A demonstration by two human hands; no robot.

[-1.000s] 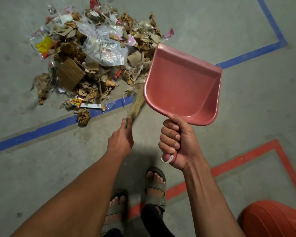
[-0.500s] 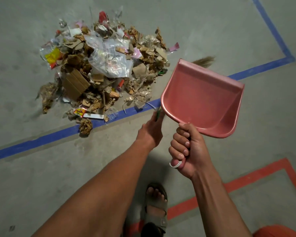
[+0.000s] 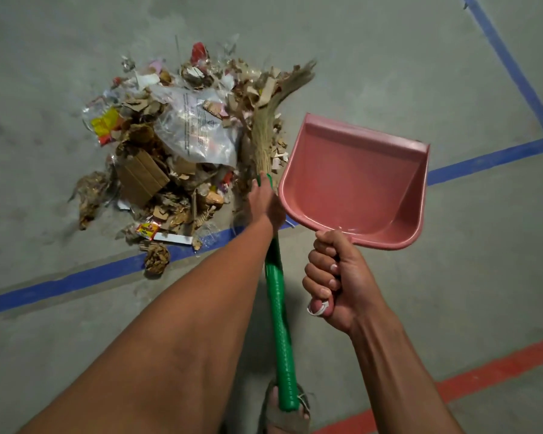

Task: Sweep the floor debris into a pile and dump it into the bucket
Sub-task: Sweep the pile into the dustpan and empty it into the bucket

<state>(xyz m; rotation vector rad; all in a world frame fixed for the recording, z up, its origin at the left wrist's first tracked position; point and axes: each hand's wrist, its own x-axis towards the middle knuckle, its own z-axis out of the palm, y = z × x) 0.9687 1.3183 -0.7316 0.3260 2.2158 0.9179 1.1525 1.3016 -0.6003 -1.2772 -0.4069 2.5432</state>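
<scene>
- The left hand (image 3: pixel 264 203) is gripping the broom (image 3: pixel 265 133) at the top of its green handle (image 3: pixel 279 324), just below the bristles; the fingers are wrapping round the handle on the far side, so only the back of the hand is showing.
- The right hand (image 3: pixel 336 278) is clenching the handle of the pink dustpan (image 3: pixel 355 180), with all 4 fingers curling tightly round it and a white loop showing at the handle's end by the little finger.
- The dustpan is hanging in the air, its open mouth pointing away from the person and its pan holding nothing.
- The broom's straw bristles are lying across the right edge of the debris pile (image 3: pixel 176 158), their tips fanning out beyond the pile's far right corner.
- The pile is sitting on the grey concrete floor (image 3: pixel 358 57), left of the dustpan, and is made up of torn cardboard, crumpled brown paper, a clear plastic bag (image 3: pixel 198 130) and small coloured wrappers.
- The pile's near edge is overlapping a blue tape line (image 3: pixel 76 281) running across the floor.
- A red tape line (image 3: pixel 483 374) is crossing the lower right corner.
- 1 sandalled foot (image 3: pixel 282 415) is showing under the end of the green handle.
</scene>
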